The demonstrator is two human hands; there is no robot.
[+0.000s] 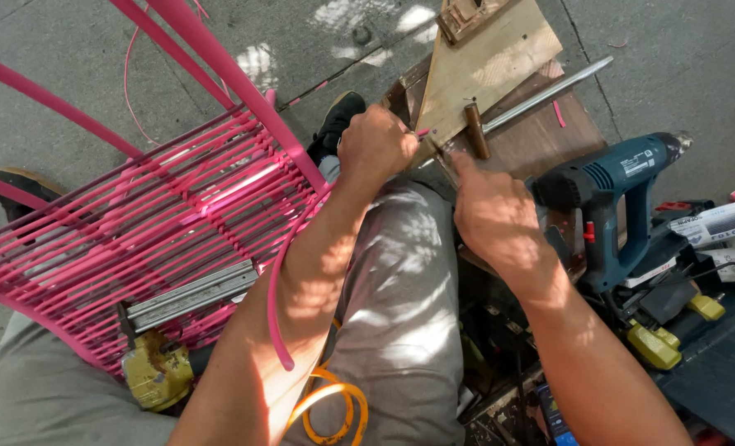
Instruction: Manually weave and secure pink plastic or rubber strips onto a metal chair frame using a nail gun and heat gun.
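grey concrete floor outdoors, seams across it, dappled sun patches at top. pink woven chair frame at left. worn wooden bench at right.

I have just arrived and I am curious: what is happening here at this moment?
A seated person works with a pink cord at a wooden jig. The left hand is closed on the cord at the jig's edge, and the right hand points a finger beside a brown peg. A pink woven chair frame leans over the left knee. A blue heat gun stands to the right.
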